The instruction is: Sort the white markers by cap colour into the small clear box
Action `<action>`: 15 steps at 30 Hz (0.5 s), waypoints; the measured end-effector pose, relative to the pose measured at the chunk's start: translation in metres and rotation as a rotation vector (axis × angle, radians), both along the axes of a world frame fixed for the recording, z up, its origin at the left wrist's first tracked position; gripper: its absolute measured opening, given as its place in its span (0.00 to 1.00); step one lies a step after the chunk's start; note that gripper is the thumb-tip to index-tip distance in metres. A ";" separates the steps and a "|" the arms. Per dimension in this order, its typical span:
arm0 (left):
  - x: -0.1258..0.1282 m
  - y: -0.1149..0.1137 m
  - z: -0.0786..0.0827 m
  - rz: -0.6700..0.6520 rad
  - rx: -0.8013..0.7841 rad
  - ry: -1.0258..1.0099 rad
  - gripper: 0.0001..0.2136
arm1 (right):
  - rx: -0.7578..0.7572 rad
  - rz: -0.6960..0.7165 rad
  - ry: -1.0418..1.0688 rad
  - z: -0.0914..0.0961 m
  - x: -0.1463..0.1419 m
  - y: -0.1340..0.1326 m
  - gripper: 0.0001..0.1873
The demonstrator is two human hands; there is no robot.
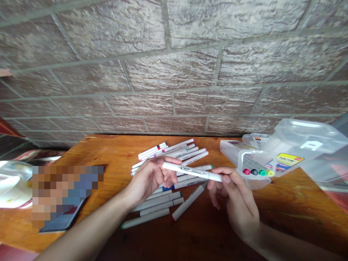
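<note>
So the left hand [148,177] and right hand [236,199] each pinch 1 end of a white marker [191,171] in their fingers, level above the marker pile [157,208] on the table [108,152]. Barrel print and the clear case's [239,154] yellow label [290,158] are too blurry to read.

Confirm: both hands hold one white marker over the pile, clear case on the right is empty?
Wrong on the case. The head view shows the clear case holding four markers, caps pink-red, black, green and yellow. The rest stands: left hand and right hand both hold the white marker over the pile.
</note>
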State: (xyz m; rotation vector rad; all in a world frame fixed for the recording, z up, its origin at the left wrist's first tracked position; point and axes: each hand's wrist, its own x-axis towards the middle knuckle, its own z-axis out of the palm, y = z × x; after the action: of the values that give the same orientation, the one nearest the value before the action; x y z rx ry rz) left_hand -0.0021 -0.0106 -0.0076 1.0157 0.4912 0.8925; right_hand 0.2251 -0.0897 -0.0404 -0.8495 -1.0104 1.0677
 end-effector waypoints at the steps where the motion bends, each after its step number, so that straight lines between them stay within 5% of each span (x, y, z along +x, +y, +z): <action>1: 0.000 0.000 0.000 -0.002 -0.001 0.002 0.18 | -0.001 -0.001 -0.001 0.000 0.000 0.000 0.11; 15: -0.002 0.002 -0.004 0.082 0.259 0.302 0.13 | -0.105 -0.002 -0.021 -0.011 0.002 0.005 0.17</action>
State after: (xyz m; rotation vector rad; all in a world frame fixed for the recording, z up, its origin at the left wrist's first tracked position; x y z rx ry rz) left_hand -0.0039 -0.0088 -0.0119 1.3865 0.6864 0.8945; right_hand 0.2271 -0.0844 -0.0512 -0.9484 -0.9771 1.1198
